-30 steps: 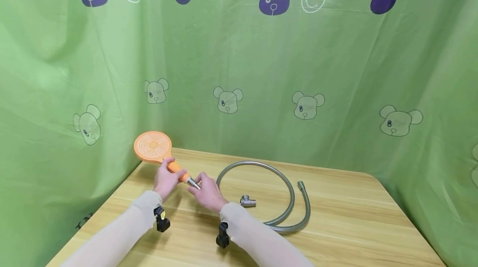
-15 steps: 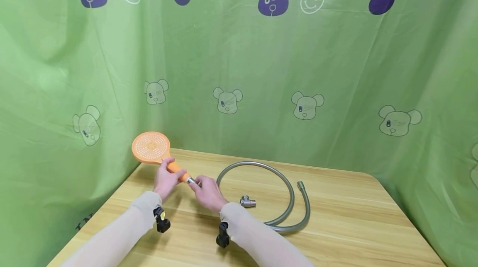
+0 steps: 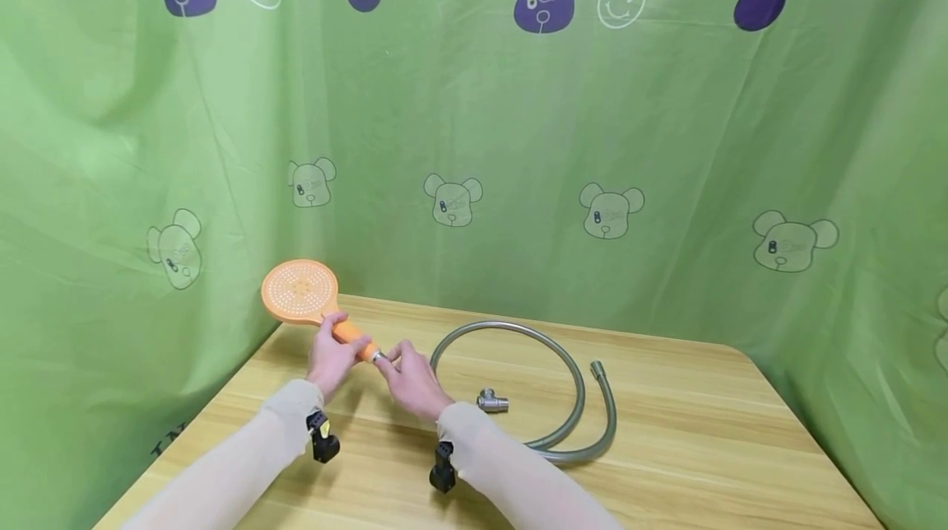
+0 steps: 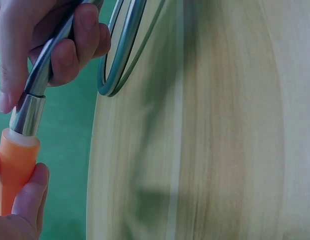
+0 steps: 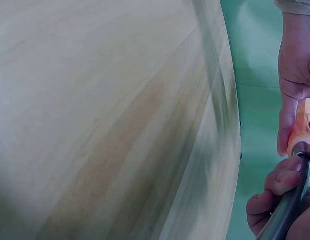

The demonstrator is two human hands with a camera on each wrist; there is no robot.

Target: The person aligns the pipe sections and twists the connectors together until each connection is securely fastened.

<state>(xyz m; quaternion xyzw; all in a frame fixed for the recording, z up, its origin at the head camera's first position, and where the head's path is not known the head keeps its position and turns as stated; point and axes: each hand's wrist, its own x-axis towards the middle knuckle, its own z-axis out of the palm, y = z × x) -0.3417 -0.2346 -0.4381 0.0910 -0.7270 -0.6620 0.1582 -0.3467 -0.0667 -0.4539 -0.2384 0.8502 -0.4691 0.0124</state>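
Observation:
An orange shower head (image 3: 299,291) is held up over the far left of the table, its round spray face toward the head camera. My left hand (image 3: 332,355) grips its handle (image 4: 16,162). With its fingers, my right hand (image 3: 415,386) holds the grey shower hose (image 4: 42,67) just below its metal end nut (image 4: 28,116). That nut sits against the handle's pale end collar, in line with it. How far the two are joined is not visible. In the right wrist view the hose (image 5: 285,217) runs through the curled right fingers toward the handle.
The rest of the hose (image 3: 581,382) loops over the table right of my hands, its free end (image 3: 597,369) pointing back. Inside the loop lies a small chrome angle valve (image 3: 492,402). A green patterned curtain (image 3: 533,118) surrounds the wooden table (image 3: 704,431).
My right fingers have shifted up along the metal nut toward the handle, so less of it shows in the head view. The shower head has moved slightly left; my left hand keeps its grip.

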